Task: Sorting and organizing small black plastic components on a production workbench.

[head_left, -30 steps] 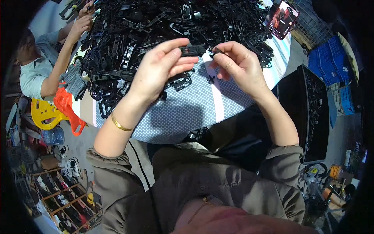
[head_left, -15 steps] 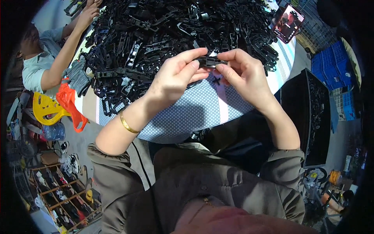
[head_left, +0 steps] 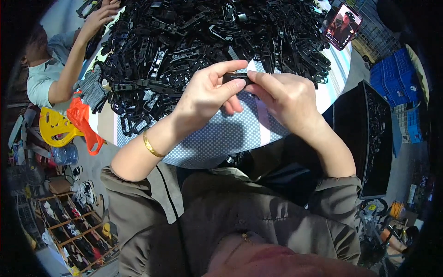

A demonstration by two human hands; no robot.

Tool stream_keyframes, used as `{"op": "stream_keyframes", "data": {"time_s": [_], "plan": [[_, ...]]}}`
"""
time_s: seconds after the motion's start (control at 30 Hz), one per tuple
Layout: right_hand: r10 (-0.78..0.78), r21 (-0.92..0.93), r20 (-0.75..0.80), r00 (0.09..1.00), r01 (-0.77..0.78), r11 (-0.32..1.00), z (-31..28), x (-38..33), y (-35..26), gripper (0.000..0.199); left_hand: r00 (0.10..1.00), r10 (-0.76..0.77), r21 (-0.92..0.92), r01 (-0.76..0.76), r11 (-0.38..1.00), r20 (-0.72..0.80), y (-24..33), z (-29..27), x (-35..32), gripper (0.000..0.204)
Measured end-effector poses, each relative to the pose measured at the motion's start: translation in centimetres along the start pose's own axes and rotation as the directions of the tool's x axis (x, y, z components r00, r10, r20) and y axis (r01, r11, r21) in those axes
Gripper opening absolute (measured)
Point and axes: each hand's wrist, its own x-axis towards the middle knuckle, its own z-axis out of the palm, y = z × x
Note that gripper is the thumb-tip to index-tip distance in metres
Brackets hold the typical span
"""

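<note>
Between my two hands is a small black plastic part (head_left: 234,77), held just above the near edge of the heap. My left hand (head_left: 210,90) pinches its left end with thumb and index finger, the other fingers loosely curled below. The thumb and fingertips of my right hand (head_left: 286,92) close on its right end and hide much of it. Beyond both hands spreads a big heap of black plastic parts (head_left: 184,51). Under my hands lies a blue patterned tablecloth (head_left: 217,138).
A phone (head_left: 342,27) stands at the table's far right. To the right is a black bin (head_left: 357,138) of similar parts, with blue crates (head_left: 392,78) behind. A co-worker's arm (head_left: 76,60) reaches over the far left edge. A yellow stool (head_left: 57,129) and red bag (head_left: 83,122) are at left.
My right hand has turned inward and moved left along the black part, covering more of it. My left hand's lower fingers have curled down. The co-worker's hand has shifted slightly.
</note>
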Motion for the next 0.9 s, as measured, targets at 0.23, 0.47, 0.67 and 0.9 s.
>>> {"op": "stream_keyframes", "data": {"time_s": [0.23,0.47,0.67,0.9], "plan": [[0.217,0.441,0.604,0.767,-0.549,0.71,-2.6,1.3,3.7,0.025,0.952,-0.212,0.117,0.19,0.975,0.219,0.3,2.7,-1.0,0.042],[0.038,0.101,-0.109,0.993,-0.027,0.995,4.8,3.4,3.3,0.018,0.886,-0.354,0.242,0.289,0.926,0.298,-0.9,2.6,0.0,0.033],[0.214,0.02,0.057,0.975,-0.216,0.976,5.5,4.3,1.9,0.036,0.887,-0.359,0.275,0.282,0.919,0.291,-1.1,2.4,-0.1,0.026],[0.126,0.079,-0.041,0.991,-0.123,0.989,5.8,3.8,2.3,0.04,0.891,-0.346,0.257,0.275,0.926,0.294,-1.0,2.6,0.1,0.024]]}}
